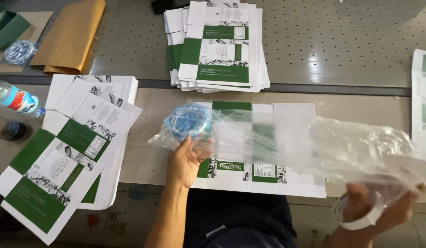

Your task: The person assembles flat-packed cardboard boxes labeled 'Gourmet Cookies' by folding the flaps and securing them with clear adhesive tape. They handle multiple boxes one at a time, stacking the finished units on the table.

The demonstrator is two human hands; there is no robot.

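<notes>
From the head view, the left hand reaches up over the bench, its fingers closed round the near end of a long clear plastic sleeve. At that end sits a stack of round clear lids with a blue tint, bunched inside the plastic just above the palm. The sleeve stretches across to the right, loose and crinkled, to the right hand at the lower right edge of the bench. The right hand's fingers are clamped on the far end of the sleeve together with a white ring-shaped lid, held just off the bench edge.

Under the sleeve lies a flat unfolded carton blank, white with green panels, flush with the near edge of the bench. To the left, a fanned stack of the same green-and-white blanks overhangs the bench edge. A further stack of blanks rests on the perforated metal surface beyond. At far left lie a plastic water bottle, a brown paper envelope and a small bundle of clear lids.
</notes>
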